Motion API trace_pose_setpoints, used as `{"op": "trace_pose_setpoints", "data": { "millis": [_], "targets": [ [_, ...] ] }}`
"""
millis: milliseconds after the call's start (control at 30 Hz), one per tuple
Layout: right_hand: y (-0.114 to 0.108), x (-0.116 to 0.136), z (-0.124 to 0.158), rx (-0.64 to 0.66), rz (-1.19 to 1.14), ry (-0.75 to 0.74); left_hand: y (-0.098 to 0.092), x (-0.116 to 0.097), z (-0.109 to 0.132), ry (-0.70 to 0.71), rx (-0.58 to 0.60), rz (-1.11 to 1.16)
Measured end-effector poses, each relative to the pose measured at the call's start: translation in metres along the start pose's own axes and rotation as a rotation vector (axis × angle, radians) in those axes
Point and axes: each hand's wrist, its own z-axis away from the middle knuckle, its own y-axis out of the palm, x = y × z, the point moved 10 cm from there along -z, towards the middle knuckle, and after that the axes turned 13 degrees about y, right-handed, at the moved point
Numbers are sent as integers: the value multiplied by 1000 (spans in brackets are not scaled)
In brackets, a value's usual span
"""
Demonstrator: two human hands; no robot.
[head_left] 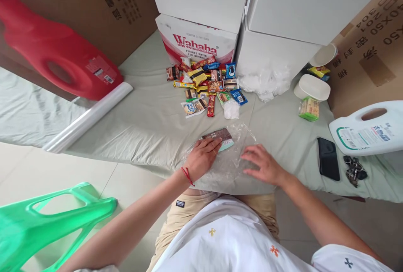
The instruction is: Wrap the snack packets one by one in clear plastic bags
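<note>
A clear plastic sheet (234, 154) lies on the grey-green cloth (147, 121) in front of me. On it rests a dark brown snack packet with a pale green end (220, 137). My left hand (201, 158), a red string at its wrist, presses flat on the sheet with its fingers against the packet's near edge. My right hand (262, 165) lies flat and spread on the sheet's right part, holding nothing. Farther back sits a pile of several wrapped snacks (206, 83).
A Wahaha carton (197, 43) and white boxes (283, 7) stand behind the pile. A film roll (90, 116), red jug (53, 51) and green stool (47, 217) are left. White bowls (311, 87), a cracker pack (309, 109), phone (328, 158), keys (354, 170) and white jug (368, 129) are right.
</note>
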Motion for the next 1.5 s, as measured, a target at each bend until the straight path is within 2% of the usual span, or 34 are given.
{"op": "trace_pose_setpoints", "data": {
  "millis": [33,100,233,367,467,533,633,733,833,900,967,1067,1133,1200,1267,1300,1433,1500],
  "targets": [
    [8,8,9,23,5,-23,-3,2,-1,-11,-24,25],
    [18,14,19,-19,-5,-18,-8,4,-3,-12,-59,87],
    [10,19,11,-166,-91,26,-15,4,-3,10,-66,237],
    [-20,39,-26,-151,-222,24,-17,8,1,-45,-87,270],
    [-27,41,-70,-77,-267,80,-14,6,2,-45,-93,313],
    [-16,29,-100,-43,-194,187,-11,6,1,-49,-80,330],
    [17,5,-131,38,3,390,-10,8,1,-50,-69,350],
    [50,-4,-139,145,156,484,-20,13,5,-73,-105,438],
    [60,-4,-134,148,234,525,-43,17,22,-148,-217,466],
    [61,-3,-130,134,265,532,-60,10,36,-157,-307,386],
    [61,-2,-128,121,284,528,-69,-12,44,-84,-339,232],
    [60,-2,-127,103,296,519,-58,-45,45,16,-261,-40],
    [60,-2,-128,97,302,518,-45,-53,42,8,-210,-138],
    [61,-1,-128,95,305,516,-39,-55,40,6,-213,-137],
    [60,-1,-128,92,303,513,-42,-46,40,-46,-254,-86],
    [61,-1,-127,91,299,512,-46,-35,44,-118,-288,-51],
    [61,-3,-127,84,273,515,-63,38,78,-607,-438,66],
    [62,-5,-127,82,262,521,-75,64,98,-809,-486,5]
  ]
}}
